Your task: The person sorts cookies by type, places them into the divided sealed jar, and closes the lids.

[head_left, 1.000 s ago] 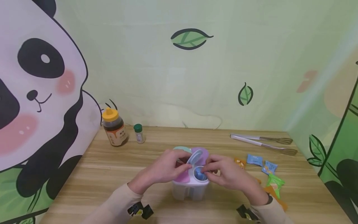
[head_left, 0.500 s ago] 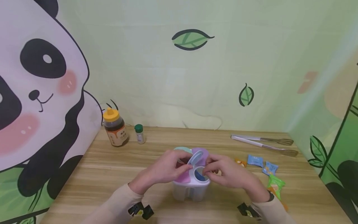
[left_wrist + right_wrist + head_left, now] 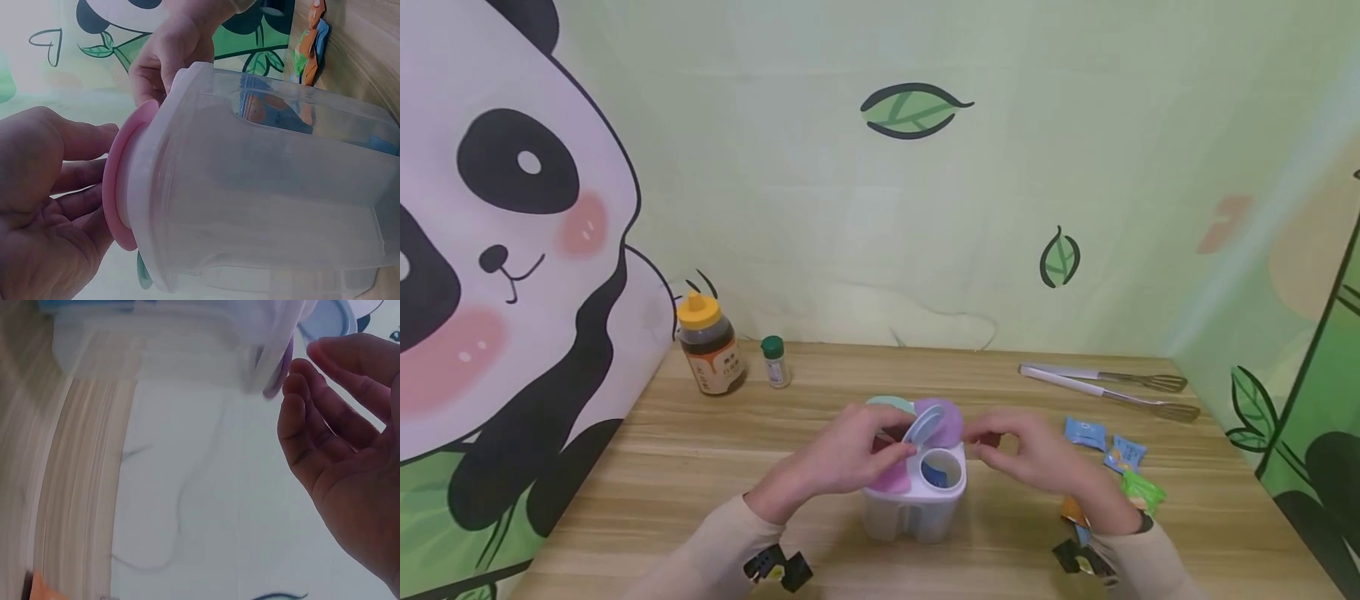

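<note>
Two hands flank the upright container (image 3: 917,512). Left hand (image 3: 846,454) fingers touch its raised blue lid (image 3: 927,425); whether they pinch it is unclear. Right hand (image 3: 1033,454) fingers curl loosely, apparently empty, nearer the round opening (image 3: 953,468) just to their left, a blue packet (image 3: 933,476) inside. Across the worktop (image 3: 820,533): wrapped snacks (image 3: 1085,432) rightward, then tongs (image 3: 1067,378), shaker (image 3: 777,367), jar (image 3: 715,362), panda backdrop (image 3: 880,292).
</note>
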Demonstrator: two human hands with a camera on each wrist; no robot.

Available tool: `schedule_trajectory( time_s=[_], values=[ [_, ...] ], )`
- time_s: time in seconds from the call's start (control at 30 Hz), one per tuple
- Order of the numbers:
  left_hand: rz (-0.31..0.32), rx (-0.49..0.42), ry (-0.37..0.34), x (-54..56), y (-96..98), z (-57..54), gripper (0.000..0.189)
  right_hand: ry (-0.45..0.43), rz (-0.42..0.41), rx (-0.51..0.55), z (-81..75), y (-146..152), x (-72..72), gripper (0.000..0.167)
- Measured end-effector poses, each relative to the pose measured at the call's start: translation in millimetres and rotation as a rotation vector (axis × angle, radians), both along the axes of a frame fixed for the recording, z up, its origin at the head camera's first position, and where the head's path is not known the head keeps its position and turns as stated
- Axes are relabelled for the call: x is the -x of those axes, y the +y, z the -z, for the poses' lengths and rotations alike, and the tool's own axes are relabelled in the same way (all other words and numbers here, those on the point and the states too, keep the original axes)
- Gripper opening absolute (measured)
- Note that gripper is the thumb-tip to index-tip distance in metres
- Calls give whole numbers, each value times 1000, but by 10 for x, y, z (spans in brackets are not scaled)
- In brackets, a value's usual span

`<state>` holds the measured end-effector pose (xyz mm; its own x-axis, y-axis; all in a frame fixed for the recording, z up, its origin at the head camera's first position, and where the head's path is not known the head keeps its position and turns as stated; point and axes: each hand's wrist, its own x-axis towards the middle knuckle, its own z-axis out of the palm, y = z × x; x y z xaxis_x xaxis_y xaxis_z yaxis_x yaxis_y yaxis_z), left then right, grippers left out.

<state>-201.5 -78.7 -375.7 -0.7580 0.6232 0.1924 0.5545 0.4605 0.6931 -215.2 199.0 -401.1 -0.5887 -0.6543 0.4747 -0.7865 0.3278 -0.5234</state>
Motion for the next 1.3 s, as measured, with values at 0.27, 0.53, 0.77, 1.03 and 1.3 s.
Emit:
schedule_trajectory(
  time_s=[0.27,0.53,0.77,1.03,1.3],
  values=[
    [-3,6,7,-1,-1,8,25,-3,123,-39,-1,266,89,20],
    [-3,8,7,-4,-3,12,26,-16,279,-81,61,468,184,20],
    [5,-3,7,-10,-6,13,26,-35,404,-100,132,599,264,16],
    [8,-8,6,-10,-7,16,26,-98,511,-121,226,725,343,19],
    [8,1,11,-4,-12,14,26,-144,585,-155,296,861,418,22]
  ],
)
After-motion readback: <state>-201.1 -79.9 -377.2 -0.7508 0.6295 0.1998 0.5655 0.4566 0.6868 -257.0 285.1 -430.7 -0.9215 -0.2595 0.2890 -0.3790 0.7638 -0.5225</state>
